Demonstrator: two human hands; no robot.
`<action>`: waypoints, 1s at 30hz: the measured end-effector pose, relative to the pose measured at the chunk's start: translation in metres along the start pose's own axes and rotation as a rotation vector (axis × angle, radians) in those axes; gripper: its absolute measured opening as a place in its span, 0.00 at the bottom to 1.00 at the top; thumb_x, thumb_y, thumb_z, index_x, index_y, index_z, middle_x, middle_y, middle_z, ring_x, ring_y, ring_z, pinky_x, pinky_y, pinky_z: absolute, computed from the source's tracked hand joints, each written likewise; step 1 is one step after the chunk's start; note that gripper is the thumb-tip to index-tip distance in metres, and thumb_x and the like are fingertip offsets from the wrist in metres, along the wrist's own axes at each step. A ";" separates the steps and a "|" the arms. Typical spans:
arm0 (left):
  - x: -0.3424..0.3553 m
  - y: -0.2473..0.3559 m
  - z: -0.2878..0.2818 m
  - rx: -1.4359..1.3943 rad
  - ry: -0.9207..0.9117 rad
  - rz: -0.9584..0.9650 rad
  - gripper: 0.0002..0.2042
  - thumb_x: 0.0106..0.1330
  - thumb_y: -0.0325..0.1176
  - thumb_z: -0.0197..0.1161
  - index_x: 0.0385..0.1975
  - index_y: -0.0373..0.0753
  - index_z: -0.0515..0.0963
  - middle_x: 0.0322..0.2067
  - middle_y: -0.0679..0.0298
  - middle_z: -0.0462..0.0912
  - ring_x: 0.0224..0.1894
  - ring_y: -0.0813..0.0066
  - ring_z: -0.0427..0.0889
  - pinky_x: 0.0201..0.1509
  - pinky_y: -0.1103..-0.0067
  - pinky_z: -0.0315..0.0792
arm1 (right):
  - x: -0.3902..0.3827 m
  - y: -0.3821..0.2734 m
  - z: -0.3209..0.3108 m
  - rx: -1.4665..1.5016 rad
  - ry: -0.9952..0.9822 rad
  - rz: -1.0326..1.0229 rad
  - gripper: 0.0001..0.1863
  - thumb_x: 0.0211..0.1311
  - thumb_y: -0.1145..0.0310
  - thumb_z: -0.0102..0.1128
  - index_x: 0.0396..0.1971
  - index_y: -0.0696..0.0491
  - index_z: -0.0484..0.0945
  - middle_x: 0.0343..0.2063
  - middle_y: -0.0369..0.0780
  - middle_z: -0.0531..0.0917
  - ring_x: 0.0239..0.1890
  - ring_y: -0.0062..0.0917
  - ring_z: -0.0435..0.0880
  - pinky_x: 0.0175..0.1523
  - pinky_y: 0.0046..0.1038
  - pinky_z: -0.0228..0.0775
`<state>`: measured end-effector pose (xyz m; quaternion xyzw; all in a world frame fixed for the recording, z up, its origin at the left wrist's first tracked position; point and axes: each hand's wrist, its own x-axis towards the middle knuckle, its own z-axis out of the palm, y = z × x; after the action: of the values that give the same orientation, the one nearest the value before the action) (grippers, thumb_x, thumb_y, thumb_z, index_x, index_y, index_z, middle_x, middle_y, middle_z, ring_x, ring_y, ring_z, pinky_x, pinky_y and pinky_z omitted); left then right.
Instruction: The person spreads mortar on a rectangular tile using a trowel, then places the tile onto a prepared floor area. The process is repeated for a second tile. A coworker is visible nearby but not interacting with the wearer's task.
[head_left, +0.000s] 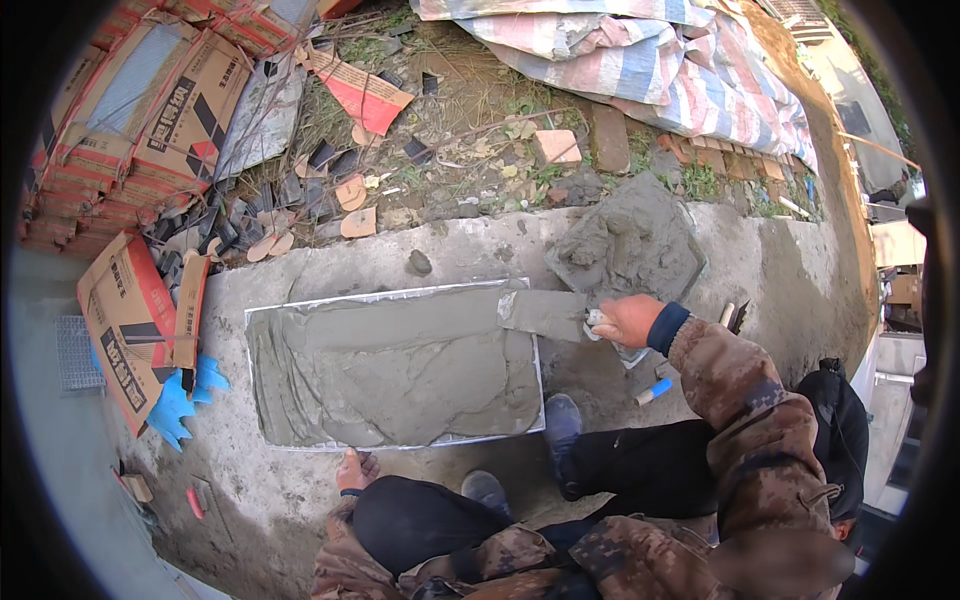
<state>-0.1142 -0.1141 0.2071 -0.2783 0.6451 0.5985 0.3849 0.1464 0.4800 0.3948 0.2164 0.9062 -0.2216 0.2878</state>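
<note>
My right hand (pixel 625 322) is closed round the handle of a flat steel trowel (pixel 545 312). Grey mortar smears the blade, which lies over the right end of a mortar-coated rectangular tile (pixel 543 400). Wet mortar (pixel 400 365) covers almost the whole tile, with ridges and folds at its left and front; a thin white rim shows round it. Beside the tile's near edge, my left hand (pixel 355 470) has its fingers curled in, and a small dark thing shows at the fingertips. A heap of mortar (pixel 630 240) sits beyond the trowel, to the right.
A blue-and-white handled tool (pixel 654 391) lies right of my shoes. Torn cardboard (pixel 125 325) and stacked tile boxes (pixel 165 110) stand left. Broken tile pieces (pixel 355 192), a brick (pixel 557 147) and a striped tarp (pixel 660 65) lie beyond the concrete. A red-handled tool (pixel 195 503) lies lower left.
</note>
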 end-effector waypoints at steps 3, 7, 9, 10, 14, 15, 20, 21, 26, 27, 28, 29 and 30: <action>-0.001 -0.001 0.001 -0.032 0.072 -0.035 0.19 0.70 0.50 0.60 0.45 0.39 0.74 0.36 0.58 0.81 0.33 0.65 0.81 0.34 0.68 0.78 | -0.012 0.016 0.005 0.052 0.024 0.018 0.23 0.65 0.46 0.55 0.35 0.55 0.75 0.29 0.51 0.83 0.34 0.52 0.82 0.39 0.48 0.72; 0.000 -0.002 -0.001 -0.023 0.048 -0.018 0.19 0.71 0.50 0.59 0.44 0.39 0.74 0.37 0.58 0.81 0.34 0.65 0.81 0.33 0.68 0.78 | -0.016 0.020 0.005 0.273 0.009 0.092 0.24 0.66 0.46 0.55 0.33 0.56 0.76 0.27 0.51 0.82 0.34 0.49 0.82 0.39 0.45 0.71; 0.002 -0.002 -0.001 -0.043 0.071 -0.035 0.18 0.71 0.50 0.59 0.44 0.39 0.74 0.38 0.57 0.81 0.34 0.65 0.81 0.33 0.68 0.78 | -0.010 0.020 0.007 0.463 0.072 0.060 0.24 0.66 0.47 0.55 0.32 0.57 0.77 0.26 0.50 0.82 0.33 0.46 0.82 0.39 0.42 0.71; 0.003 -0.001 -0.001 -0.043 0.040 -0.026 0.18 0.71 0.50 0.59 0.44 0.39 0.74 0.38 0.57 0.81 0.34 0.65 0.81 0.33 0.68 0.78 | -0.005 0.021 0.009 0.549 0.091 0.065 0.24 0.66 0.47 0.56 0.32 0.57 0.77 0.26 0.49 0.82 0.33 0.44 0.82 0.39 0.41 0.71; 0.001 0.003 -0.001 -0.047 0.018 -0.040 0.18 0.71 0.50 0.59 0.45 0.39 0.74 0.38 0.58 0.81 0.33 0.67 0.81 0.33 0.68 0.78 | 0.009 0.030 0.021 0.457 0.101 0.075 0.24 0.67 0.48 0.56 0.30 0.58 0.76 0.24 0.47 0.81 0.30 0.38 0.81 0.38 0.37 0.71; 0.000 0.004 -0.001 -0.056 0.033 -0.057 0.18 0.71 0.50 0.59 0.45 0.39 0.74 0.38 0.58 0.81 0.33 0.67 0.81 0.33 0.68 0.79 | 0.006 0.035 0.022 0.517 0.066 0.125 0.24 0.67 0.48 0.56 0.29 0.58 0.76 0.25 0.48 0.81 0.31 0.41 0.81 0.39 0.39 0.70; -0.002 0.006 0.003 -0.054 0.052 -0.063 0.19 0.70 0.51 0.60 0.43 0.39 0.74 0.38 0.58 0.81 0.33 0.68 0.81 0.33 0.69 0.78 | -0.033 0.057 0.027 0.407 0.119 0.215 0.24 0.67 0.49 0.56 0.29 0.59 0.76 0.25 0.48 0.81 0.31 0.42 0.80 0.40 0.40 0.70; -0.002 0.005 0.003 -0.068 0.082 -0.078 0.19 0.70 0.51 0.60 0.43 0.39 0.74 0.37 0.58 0.81 0.33 0.68 0.81 0.33 0.70 0.78 | -0.041 0.058 0.028 0.434 0.130 0.216 0.24 0.67 0.49 0.56 0.29 0.59 0.76 0.25 0.48 0.81 0.31 0.41 0.80 0.40 0.40 0.70; -0.001 0.003 0.001 -0.064 -0.012 -0.021 0.20 0.69 0.53 0.61 0.41 0.39 0.75 0.36 0.59 0.82 0.32 0.68 0.81 0.34 0.70 0.79 | -0.048 0.047 0.042 0.631 0.028 0.171 0.24 0.67 0.48 0.55 0.31 0.58 0.76 0.24 0.45 0.79 0.29 0.33 0.77 0.39 0.36 0.69; 0.000 0.002 0.001 -0.047 0.026 -0.028 0.20 0.69 0.53 0.61 0.42 0.39 0.75 0.36 0.59 0.82 0.33 0.68 0.81 0.34 0.70 0.79 | -0.045 0.042 0.046 0.656 0.035 0.132 0.25 0.67 0.47 0.55 0.30 0.58 0.75 0.23 0.44 0.78 0.28 0.32 0.76 0.38 0.36 0.69; -0.001 0.002 -0.001 -0.032 0.034 -0.020 0.20 0.69 0.53 0.61 0.42 0.39 0.75 0.36 0.59 0.82 0.33 0.68 0.81 0.34 0.70 0.80 | -0.045 0.037 0.050 0.661 0.016 0.129 0.25 0.67 0.47 0.55 0.30 0.58 0.75 0.23 0.44 0.78 0.28 0.32 0.76 0.38 0.36 0.69; 0.001 0.003 -0.002 -0.028 0.029 -0.046 0.22 0.69 0.54 0.61 0.43 0.39 0.75 0.37 0.60 0.82 0.33 0.69 0.81 0.34 0.70 0.80 | -0.046 0.033 0.054 0.661 -0.011 0.133 0.25 0.67 0.47 0.55 0.29 0.58 0.75 0.23 0.44 0.78 0.28 0.32 0.76 0.37 0.36 0.69; 0.001 0.003 -0.004 -0.038 -0.017 -0.026 0.22 0.69 0.54 0.60 0.43 0.38 0.75 0.37 0.60 0.82 0.33 0.69 0.81 0.34 0.70 0.80 | -0.049 0.030 0.057 0.664 -0.016 0.107 0.25 0.67 0.47 0.55 0.29 0.58 0.74 0.23 0.44 0.78 0.27 0.32 0.76 0.37 0.36 0.69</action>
<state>-0.1180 -0.1170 0.2079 -0.2891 0.6266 0.6080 0.3927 0.2224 0.4618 0.3745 0.3436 0.7697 -0.4909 0.2201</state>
